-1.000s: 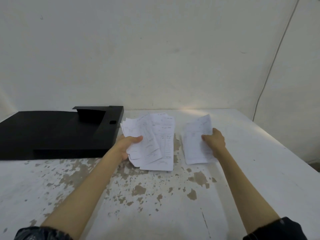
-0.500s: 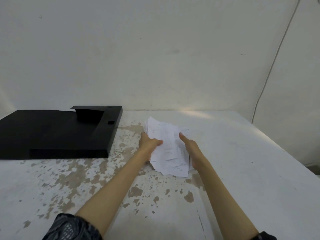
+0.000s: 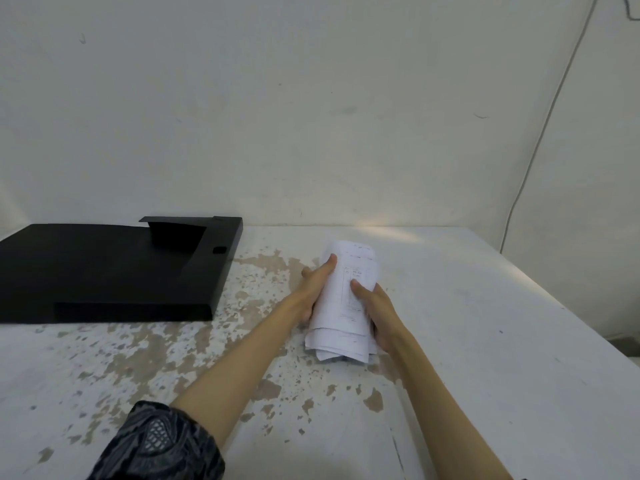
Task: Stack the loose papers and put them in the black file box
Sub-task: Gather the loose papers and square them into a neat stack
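A bundle of white printed papers [image 3: 341, 306] is held between both hands above the middle of the white table [image 3: 485, 341]. My left hand [image 3: 313, 284] grips its left edge, thumb on top. My right hand [image 3: 375, 306] grips the right edge, thumb pressed on the top sheet. The sheets are bunched into one uneven stack, with lower edges sticking out unevenly toward me. The black file box [image 3: 114, 271] lies flat and open at the table's far left, apart from the papers, its flap raised at the back.
The table's paint is flaked in brown patches around the middle and left. A wall stands right behind the table. A thin cable [image 3: 540, 133] runs down the wall at the right. The table's right edge slopes off toward the lower right.
Two separate bunches of papers, one in each hand, were brought together into one stack. Both hands now squeeze it from the sides, and the stack looks narrower and more gathered.
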